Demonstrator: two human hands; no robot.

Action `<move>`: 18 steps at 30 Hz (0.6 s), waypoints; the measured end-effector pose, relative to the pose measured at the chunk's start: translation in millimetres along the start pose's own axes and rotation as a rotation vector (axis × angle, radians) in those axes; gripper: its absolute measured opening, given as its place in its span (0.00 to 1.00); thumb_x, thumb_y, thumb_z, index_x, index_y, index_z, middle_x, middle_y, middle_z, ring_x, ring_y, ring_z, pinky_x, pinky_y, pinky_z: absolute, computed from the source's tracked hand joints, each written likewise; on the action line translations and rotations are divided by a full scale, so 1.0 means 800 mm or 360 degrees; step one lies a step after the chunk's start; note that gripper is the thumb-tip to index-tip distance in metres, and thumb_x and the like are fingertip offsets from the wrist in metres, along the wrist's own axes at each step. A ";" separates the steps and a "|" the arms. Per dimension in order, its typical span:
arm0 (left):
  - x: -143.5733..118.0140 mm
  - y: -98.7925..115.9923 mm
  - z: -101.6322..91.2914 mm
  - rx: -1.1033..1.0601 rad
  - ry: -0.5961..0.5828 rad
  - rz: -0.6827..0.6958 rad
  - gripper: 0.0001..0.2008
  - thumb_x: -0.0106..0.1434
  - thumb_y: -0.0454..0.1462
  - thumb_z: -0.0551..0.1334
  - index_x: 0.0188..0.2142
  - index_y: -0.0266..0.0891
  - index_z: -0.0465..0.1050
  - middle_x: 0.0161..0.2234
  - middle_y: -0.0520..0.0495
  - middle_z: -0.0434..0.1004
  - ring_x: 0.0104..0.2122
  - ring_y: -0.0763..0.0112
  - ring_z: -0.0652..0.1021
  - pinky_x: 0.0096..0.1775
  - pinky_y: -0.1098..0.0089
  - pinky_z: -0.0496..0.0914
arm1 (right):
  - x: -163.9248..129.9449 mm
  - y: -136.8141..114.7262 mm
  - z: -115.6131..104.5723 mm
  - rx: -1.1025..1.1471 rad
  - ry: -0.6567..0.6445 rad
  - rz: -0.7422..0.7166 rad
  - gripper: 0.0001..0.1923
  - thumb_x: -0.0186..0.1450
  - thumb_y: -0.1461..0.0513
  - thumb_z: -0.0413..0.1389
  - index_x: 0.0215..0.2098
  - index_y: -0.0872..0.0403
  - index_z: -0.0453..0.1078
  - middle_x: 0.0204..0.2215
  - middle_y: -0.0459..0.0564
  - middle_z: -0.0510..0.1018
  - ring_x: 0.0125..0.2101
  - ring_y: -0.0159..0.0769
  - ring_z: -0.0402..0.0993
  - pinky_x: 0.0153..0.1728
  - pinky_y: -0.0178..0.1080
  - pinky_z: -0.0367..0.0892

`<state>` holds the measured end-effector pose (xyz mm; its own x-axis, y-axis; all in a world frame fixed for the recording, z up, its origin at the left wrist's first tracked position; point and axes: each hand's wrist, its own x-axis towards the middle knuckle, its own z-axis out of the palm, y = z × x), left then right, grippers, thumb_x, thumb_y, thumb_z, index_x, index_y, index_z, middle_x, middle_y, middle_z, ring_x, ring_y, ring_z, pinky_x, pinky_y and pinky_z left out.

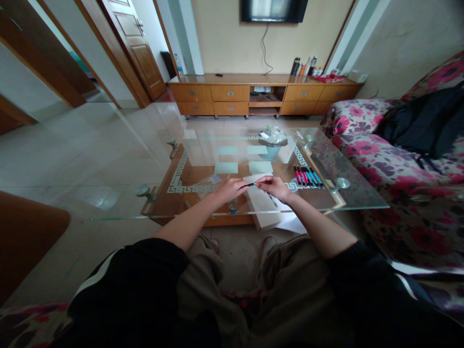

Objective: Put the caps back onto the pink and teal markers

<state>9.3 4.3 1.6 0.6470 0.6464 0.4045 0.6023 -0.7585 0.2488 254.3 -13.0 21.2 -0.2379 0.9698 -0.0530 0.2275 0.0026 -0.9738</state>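
Over the glass coffee table (348, 198), my left hand (229, 189) and my right hand (275, 186) meet on a thin dark pen (249, 184), one hand at each end of it. Under the hands lies a white sheet of paper (261, 203) on the glass. To the right of my right hand, several red, black and blue pens (306, 177) lie in a row. A small bottle (233, 208) stands near the front edge below my left hand.
A small basket with crumpled paper (271, 141) stands at the table's far side. A flowered sofa (391, 159) with a dark bag (424, 121) is on the right. A wooden TV cabinet (264, 94) lines the far wall. A brown seat edge (29, 232) is at left.
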 end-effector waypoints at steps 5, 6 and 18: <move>0.000 0.001 -0.001 -0.0012 0.0016 0.0016 0.16 0.74 0.45 0.57 0.49 0.41 0.80 0.42 0.44 0.84 0.42 0.66 0.82 0.44 0.69 0.74 | 0.001 0.000 0.001 -0.0047 -0.0014 0.0076 0.26 0.59 0.41 0.62 0.31 0.56 0.76 0.27 0.49 0.78 0.22 0.27 0.64 0.21 0.33 0.56; 0.000 0.001 -0.001 -0.0015 0.0019 0.0019 0.16 0.74 0.45 0.57 0.49 0.41 0.80 0.42 0.44 0.84 0.42 0.66 0.82 0.44 0.69 0.74 | 0.001 0.000 0.001 -0.0069 -0.0006 0.0087 0.26 0.60 0.41 0.61 0.29 0.56 0.75 0.27 0.49 0.77 0.22 0.27 0.64 0.21 0.33 0.56; 0.000 0.001 -0.002 -0.0029 0.0010 0.0017 0.15 0.73 0.44 0.58 0.49 0.41 0.80 0.42 0.44 0.84 0.42 0.66 0.83 0.44 0.69 0.75 | 0.000 -0.006 0.001 -0.0004 -0.0030 0.0066 0.16 0.56 0.52 0.63 0.32 0.57 0.76 0.27 0.47 0.76 0.22 0.27 0.64 0.21 0.33 0.55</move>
<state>9.1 3.4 3.2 0.6504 0.6378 0.4127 0.5868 -0.7668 0.2603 252.6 -13.2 25.5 -0.2460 0.9644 -0.0973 0.2396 -0.0367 -0.9702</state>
